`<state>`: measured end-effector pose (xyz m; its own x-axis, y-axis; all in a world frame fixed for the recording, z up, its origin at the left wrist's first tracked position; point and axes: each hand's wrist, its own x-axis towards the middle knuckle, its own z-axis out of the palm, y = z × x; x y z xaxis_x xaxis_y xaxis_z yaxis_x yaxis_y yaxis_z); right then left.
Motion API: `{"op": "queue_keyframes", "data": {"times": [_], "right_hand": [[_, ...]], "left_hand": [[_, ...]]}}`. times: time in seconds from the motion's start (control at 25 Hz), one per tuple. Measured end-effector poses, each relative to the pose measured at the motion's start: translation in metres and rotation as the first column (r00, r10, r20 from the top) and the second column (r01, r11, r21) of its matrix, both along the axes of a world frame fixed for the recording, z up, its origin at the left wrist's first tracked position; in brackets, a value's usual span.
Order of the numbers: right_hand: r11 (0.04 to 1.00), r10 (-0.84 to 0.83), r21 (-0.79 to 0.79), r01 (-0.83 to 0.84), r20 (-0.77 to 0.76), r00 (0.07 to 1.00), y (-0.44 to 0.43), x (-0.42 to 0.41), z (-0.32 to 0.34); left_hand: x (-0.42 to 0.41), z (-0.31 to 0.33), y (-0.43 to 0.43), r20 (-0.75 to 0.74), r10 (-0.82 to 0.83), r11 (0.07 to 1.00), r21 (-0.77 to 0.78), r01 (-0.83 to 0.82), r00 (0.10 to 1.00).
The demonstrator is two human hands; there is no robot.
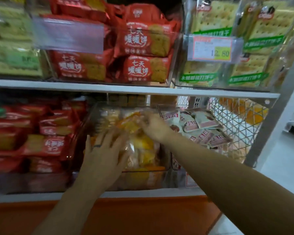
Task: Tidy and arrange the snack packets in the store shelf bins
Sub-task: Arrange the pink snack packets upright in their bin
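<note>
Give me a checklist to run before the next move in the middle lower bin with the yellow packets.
1. Left hand flat on the yellow packets: ok, fingers spread.
2. Right hand grip on a packet: cannot tell, blurred.
3. Both hands inside the clear bin: ok.
4. Yellow packets lined up: not ok, heaped at angles.
5. Pink-and-white packets in the next bin neat: not ok, jumbled.
</note>
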<state>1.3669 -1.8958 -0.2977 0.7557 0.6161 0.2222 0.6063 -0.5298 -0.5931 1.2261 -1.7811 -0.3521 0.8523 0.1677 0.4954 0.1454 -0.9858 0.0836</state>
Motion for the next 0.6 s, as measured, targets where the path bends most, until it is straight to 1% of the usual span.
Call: {"op": "queue_keyframes", "data": {"times": [0.04,0.08,0.12,0.2,0.24,0.28,0.32,0.36,0.4,0.44,0.52,0.6], "right_hand": [[0.993,0.070,-0.098,-0.067,0.028,0.997,0.000,0.001,-0.001],[0.985,0.126,-0.125,-0.122,0.029,0.992,-0.005,0.000,0.003],[0.984,0.153,-0.094,-0.149,0.037,0.988,-0.015,-0.002,0.009],[0.990,0.140,0.019,-0.142,0.067,0.988,-0.045,-0.003,0.021],[0.992,0.113,0.043,-0.116,0.062,0.992,-0.066,-0.001,0.024],[0.996,0.087,0.020,-0.088,0.042,0.995,-0.089,0.002,0.025],[0.996,0.059,-0.060,-0.058,0.011,0.998,-0.111,0.003,0.024],[0.985,0.029,-0.172,-0.033,-0.022,0.999,-0.130,0.004,0.020],[0.960,0.010,-0.280,-0.021,-0.041,0.999,-0.144,0.004,0.013],[0.934,0.014,-0.357,-0.030,-0.049,0.999,-0.151,0.003,0.005],[0.903,0.062,-0.421,-0.084,-0.066,0.996,-0.147,0.002,-0.012],[0.893,0.084,-0.437,-0.110,-0.078,0.993,-0.133,0.004,-0.023]], "left_hand": [[0.002,-0.003,0.002,-0.043,0.001,0.999,0.036,0.001,0.999],[0.005,-0.006,0.004,-0.075,0.003,0.998,0.068,0.002,0.997],[0.007,-0.008,0.005,-0.091,0.006,0.996,0.092,0.002,0.996],[0.010,-0.007,0.004,-0.090,0.010,0.995,0.096,-0.001,0.996],[0.011,-0.007,0.003,-0.080,0.007,0.997,0.080,0.000,0.997],[0.012,-0.005,0.000,-0.066,-0.004,0.998,0.064,0.008,0.998],[0.013,-0.004,-0.006,-0.047,-0.026,0.998,0.053,0.028,0.999],[0.014,-0.002,-0.013,-0.027,-0.058,0.997,0.048,0.059,0.998],[0.016,-0.001,-0.022,-0.010,-0.099,0.994,0.050,0.100,0.995],[0.019,0.001,-0.034,-0.002,-0.147,0.988,0.054,0.147,0.989],[0.026,0.001,-0.055,-0.003,-0.229,0.972,0.057,0.229,0.973],[0.034,-0.004,-0.071,-0.019,-0.269,0.962,0.052,0.270,0.963]]}}
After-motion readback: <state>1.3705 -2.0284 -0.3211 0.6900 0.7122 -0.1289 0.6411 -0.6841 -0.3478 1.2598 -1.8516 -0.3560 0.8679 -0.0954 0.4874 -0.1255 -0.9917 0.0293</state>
